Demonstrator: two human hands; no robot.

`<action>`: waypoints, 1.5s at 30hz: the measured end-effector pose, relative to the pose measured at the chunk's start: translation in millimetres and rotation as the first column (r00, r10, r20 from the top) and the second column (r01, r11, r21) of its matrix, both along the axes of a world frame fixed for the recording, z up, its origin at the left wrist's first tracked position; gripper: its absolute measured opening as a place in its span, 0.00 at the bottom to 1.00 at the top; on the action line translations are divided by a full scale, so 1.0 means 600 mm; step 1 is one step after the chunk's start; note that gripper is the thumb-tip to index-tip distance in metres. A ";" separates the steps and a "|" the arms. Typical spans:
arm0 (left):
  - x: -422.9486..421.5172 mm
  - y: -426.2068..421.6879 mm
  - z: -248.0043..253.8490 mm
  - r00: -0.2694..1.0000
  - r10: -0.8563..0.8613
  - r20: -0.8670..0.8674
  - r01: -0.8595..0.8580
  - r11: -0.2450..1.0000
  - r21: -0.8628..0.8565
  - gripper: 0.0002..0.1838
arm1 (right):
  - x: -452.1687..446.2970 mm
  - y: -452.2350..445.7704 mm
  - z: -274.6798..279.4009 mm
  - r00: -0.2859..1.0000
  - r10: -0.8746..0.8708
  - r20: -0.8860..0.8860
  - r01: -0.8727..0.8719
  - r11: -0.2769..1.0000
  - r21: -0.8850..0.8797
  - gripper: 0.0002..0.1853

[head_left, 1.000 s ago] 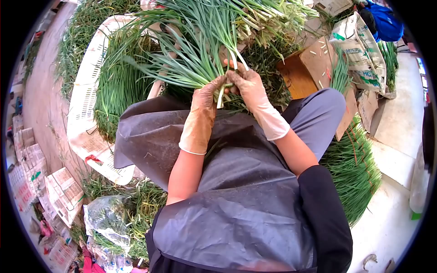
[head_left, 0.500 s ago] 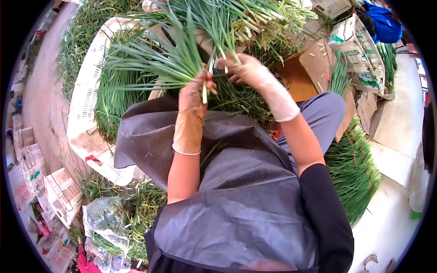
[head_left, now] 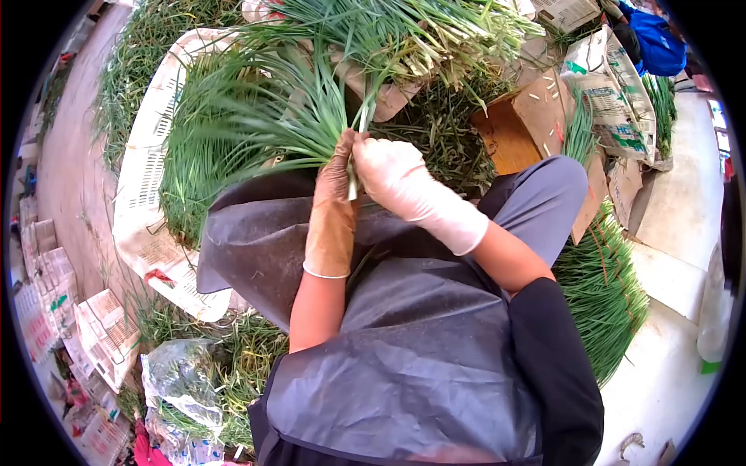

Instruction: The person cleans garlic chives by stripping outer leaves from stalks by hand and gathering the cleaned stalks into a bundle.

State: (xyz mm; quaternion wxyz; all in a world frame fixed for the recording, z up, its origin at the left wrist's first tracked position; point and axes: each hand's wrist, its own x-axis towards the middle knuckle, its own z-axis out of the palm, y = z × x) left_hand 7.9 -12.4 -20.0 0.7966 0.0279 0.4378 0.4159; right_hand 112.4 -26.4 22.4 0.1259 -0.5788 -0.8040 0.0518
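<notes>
- Gripping a fanned bunch of green onions [head_left: 322,120], the left hand [head_left: 334,182] has its gloved fingers clamped around the pale lower stems, just above their cut-looking ends.
- Lying close against the left hand's thumb side, the right hand [head_left: 391,171] has its fingers bent in and drawn together; their tips are hidden by the back of the white glove, so I cannot tell whether they are clamped on anything.
- Rising just past those hidden tips, a pale stalk [head_left: 365,116] is perhaps a single green onion, though the overlap with the glove makes this hard to judge.
- Spreading forward and to the left from the left fist, the bunch has its long axis slanting away from the person, leaves outward and white ends pointing back toward the apron [head_left: 400,373]. The left hand is nearer, being on it; the right sits at the stem end, beside the gap between bunch and pale stalk.
- Leaning out over the white plastic basket [head_left: 128,233], the leaf tips come in front of the greens inside it.
- Resting beyond both hands, a larger heap of green onions [head_left: 443,39] has its pale ends turned to the right, with a cardboard box [head_left: 544,116] near.
</notes>
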 end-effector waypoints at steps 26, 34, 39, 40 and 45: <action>0.001 -0.001 0.010 0.969 0.134 0.208 -0.172 0.968 0.181 0.12 | 0.023 0.047 0.010 0.330 -0.502 -0.800 -0.100 0.824 -0.558 0.19; 0.014 -0.007 0.022 0.976 0.185 0.116 -0.204 0.962 0.184 0.11 | 0.032 0.003 -0.019 0.142 -0.442 -0.886 -0.021 0.893 -0.449 0.09; -0.035 0.026 0.025 0.918 0.381 0.109 -0.396 0.892 0.218 0.17 | 0.114 -0.046 -0.029 0.243 -0.523 -0.817 -0.455 0.682 -0.573 0.10; -0.047 0.029 0.035 0.903 0.402 0.149 -0.427 0.874 0.232 0.18 | 0.150 -0.049 -0.060 0.554 -0.431 -0.713 -0.436 0.579 -0.689 0.10; -0.071 0.023 0.060 0.857 0.399 0.325 -0.489 0.829 0.272 0.13 | 0.154 0.002 -0.054 0.986 -0.144 -0.083 0.144 0.990 -0.001 0.17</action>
